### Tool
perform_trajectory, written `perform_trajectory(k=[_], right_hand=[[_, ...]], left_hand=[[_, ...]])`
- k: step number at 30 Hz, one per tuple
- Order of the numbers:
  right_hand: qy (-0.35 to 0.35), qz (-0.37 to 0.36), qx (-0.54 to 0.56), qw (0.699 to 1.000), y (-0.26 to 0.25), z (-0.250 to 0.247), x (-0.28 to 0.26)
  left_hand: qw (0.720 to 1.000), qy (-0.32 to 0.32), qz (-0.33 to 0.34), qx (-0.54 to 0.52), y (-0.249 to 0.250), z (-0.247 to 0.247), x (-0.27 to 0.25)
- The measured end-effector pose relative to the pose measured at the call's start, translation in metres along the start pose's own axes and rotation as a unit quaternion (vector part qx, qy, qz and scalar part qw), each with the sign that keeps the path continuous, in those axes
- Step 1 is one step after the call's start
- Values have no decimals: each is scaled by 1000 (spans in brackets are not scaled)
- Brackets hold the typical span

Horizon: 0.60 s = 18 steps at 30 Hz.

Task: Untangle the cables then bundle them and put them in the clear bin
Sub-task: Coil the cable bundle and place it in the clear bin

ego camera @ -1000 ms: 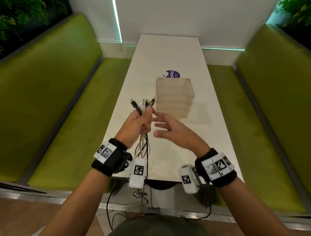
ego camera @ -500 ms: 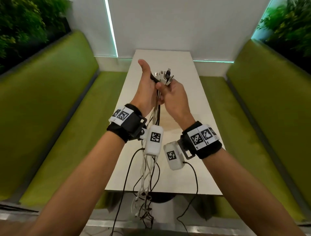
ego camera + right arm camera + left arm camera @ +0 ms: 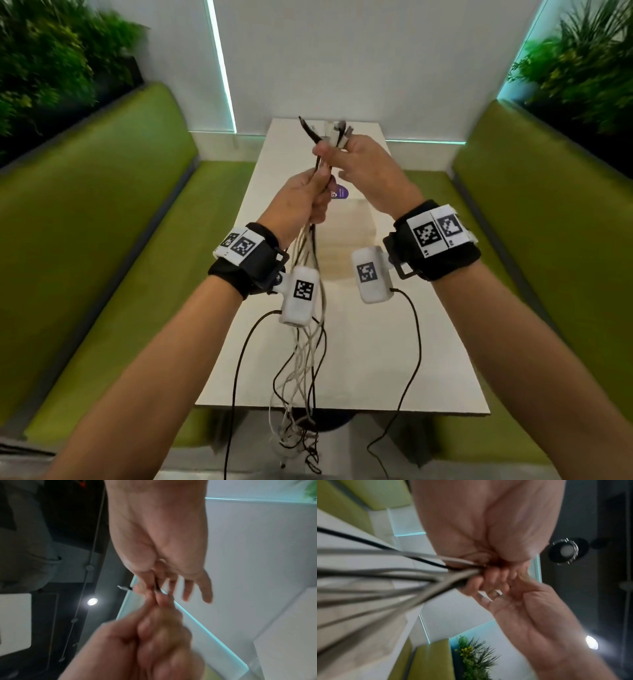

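A bunch of white and black cables (image 3: 308, 346) hangs in the air above the white table (image 3: 359, 373). My left hand (image 3: 301, 198) grips the bunch in a fist just below its plug ends; in the left wrist view the cables (image 3: 402, 573) run out of the curled fingers (image 3: 488, 580). My right hand (image 3: 356, 164) pinches the bunch higher up, right under the plug ends (image 3: 330, 132), with its outer fingers (image 3: 197, 588) spread loose. The tangled lower ends (image 3: 298, 442) dangle past the table's near edge. The clear bin (image 3: 346, 240) stands on the table behind my wrists, partly hidden.
Green benches (image 3: 113, 219) line both sides of the narrow table, with plants (image 3: 48, 68) above their backs. A purple sticker (image 3: 340, 192) lies on the table beyond the bin. Black wrist-camera leads (image 3: 414, 342) hang from both wrists.
Both hands lifted the cable bunch up off the table. The right hand, open a second ago, now pinches the top of the bunch, and the left hand has slid down below it.
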State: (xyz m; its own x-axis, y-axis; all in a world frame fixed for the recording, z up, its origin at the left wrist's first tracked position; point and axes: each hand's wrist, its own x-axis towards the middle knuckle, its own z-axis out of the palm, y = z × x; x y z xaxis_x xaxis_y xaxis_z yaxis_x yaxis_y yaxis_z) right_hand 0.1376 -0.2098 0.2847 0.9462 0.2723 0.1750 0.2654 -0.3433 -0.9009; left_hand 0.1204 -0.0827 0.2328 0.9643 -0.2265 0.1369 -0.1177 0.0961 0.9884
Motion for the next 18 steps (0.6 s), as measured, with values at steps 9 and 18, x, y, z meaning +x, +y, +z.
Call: perform_trajectory(k=[9, 18], right_hand=[[-93, -173, -617, 762, -14, -2, -10], [-130, -173, -728, 650, 8, 7, -10]], left_hand=[[976, -83, -43, 198, 5, -24, -3], [975, -122, -69, 172, 1, -39, -20]])
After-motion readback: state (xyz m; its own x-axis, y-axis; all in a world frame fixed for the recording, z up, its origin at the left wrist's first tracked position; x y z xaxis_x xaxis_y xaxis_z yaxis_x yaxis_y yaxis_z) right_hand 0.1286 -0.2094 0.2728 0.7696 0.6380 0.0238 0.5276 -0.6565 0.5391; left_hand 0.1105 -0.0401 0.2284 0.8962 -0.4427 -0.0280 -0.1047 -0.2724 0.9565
